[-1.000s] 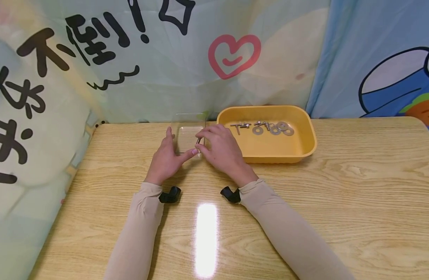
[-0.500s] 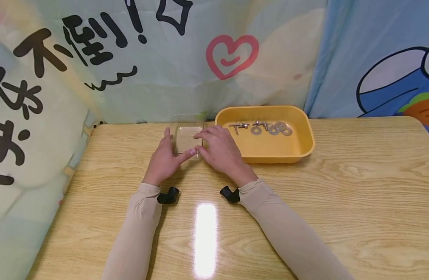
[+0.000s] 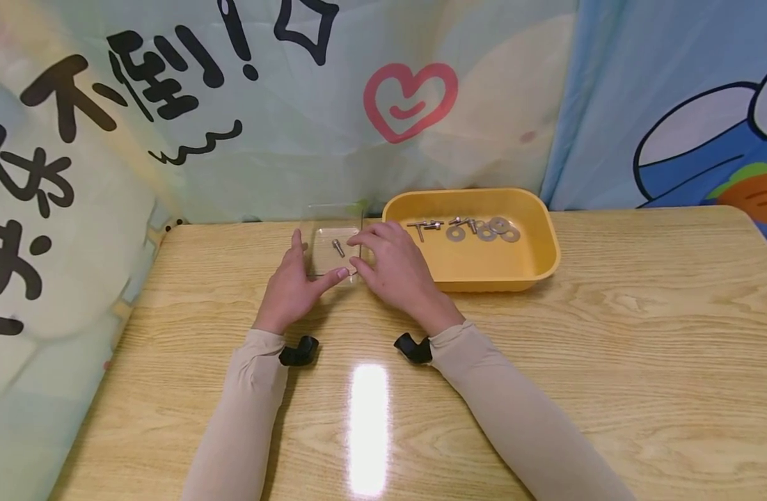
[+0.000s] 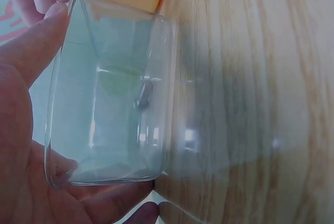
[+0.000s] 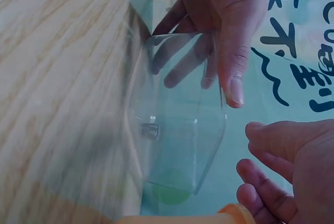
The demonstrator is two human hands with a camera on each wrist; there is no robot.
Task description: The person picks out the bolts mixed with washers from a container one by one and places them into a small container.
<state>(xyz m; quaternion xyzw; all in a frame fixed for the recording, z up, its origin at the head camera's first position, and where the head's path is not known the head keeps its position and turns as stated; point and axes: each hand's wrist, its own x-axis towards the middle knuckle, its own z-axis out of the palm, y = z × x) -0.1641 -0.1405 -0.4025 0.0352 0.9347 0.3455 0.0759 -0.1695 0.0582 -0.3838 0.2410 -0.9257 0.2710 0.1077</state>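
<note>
A clear plastic box [image 3: 323, 260] stands upright on the table, its top uncovered. My left hand [image 3: 287, 289] holds it from the left, fingers along the outer wall and thumb lying on the front rim. One silvery screw [image 3: 337, 248] lies on the box floor; the left wrist view shows that screw [image 4: 143, 94] blurred through the wall. Over the box's right side hovers my right hand [image 3: 401, 270], fingers loosely bent. In the right wrist view a gap shows between its thumb and fingertips [image 5: 246, 171], with nothing held there.
Just right of the box sits a yellow tray [image 3: 484, 270]. Several screws [image 3: 429, 225] and several flat washers [image 3: 497, 227] lie in it. A printed cloth [image 3: 283, 139] hangs behind the wooden table [image 3: 640, 334].
My right hand has let go of the screw, which now lies in the box. The left hand has kept its hold on the box.
</note>
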